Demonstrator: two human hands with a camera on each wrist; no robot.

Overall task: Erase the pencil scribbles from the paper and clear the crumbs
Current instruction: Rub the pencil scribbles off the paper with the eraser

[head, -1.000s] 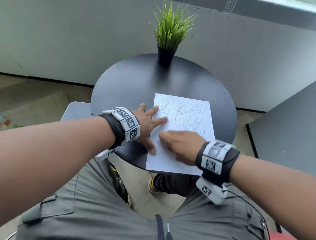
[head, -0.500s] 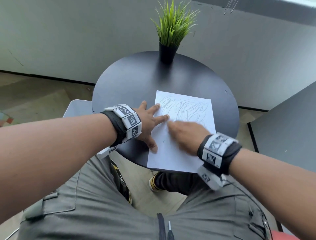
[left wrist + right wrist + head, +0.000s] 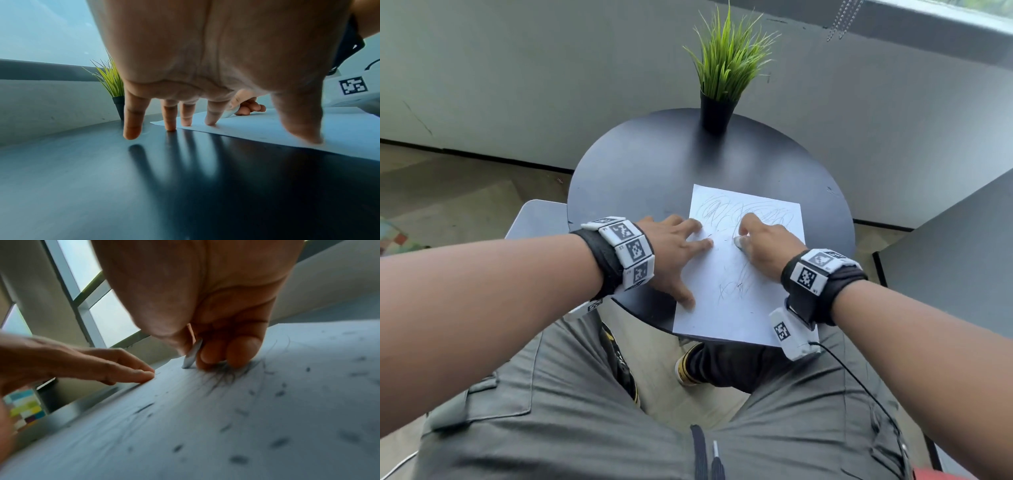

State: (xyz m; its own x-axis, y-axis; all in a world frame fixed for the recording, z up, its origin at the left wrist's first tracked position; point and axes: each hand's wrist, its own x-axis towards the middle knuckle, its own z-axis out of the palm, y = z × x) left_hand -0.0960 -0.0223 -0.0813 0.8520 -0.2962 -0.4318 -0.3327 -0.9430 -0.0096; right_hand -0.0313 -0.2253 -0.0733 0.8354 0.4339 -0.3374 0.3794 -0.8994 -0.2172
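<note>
A white sheet of paper point(image 3: 736, 301) with grey pencil scribbles point(image 3: 767, 216) lies on the round black table point(image 3: 647, 171), its near edge hanging past the rim. My left hand point(image 3: 674, 253) rests flat with spread fingers point(image 3: 211, 116) on the sheet's left edge, holding it down. My right hand point(image 3: 763, 246) pinches a small white eraser point(image 3: 192, 353) and presses its tip onto the middle of the sheet. Dark eraser crumbs point(image 3: 238, 459) are scattered over the paper near the right wrist.
A black pot with green grass-like leaves point(image 3: 717, 113) stands at the table's far edge. A grey wall runs behind the table, and a dark grey panel point(image 3: 955, 260) stands to the right. My knees sit under the near rim.
My right hand has slid with the eraser from the sheet's lower middle up to its centre. The left hand stays on the paper's left edge. Fainter marks show where the eraser passed.
</note>
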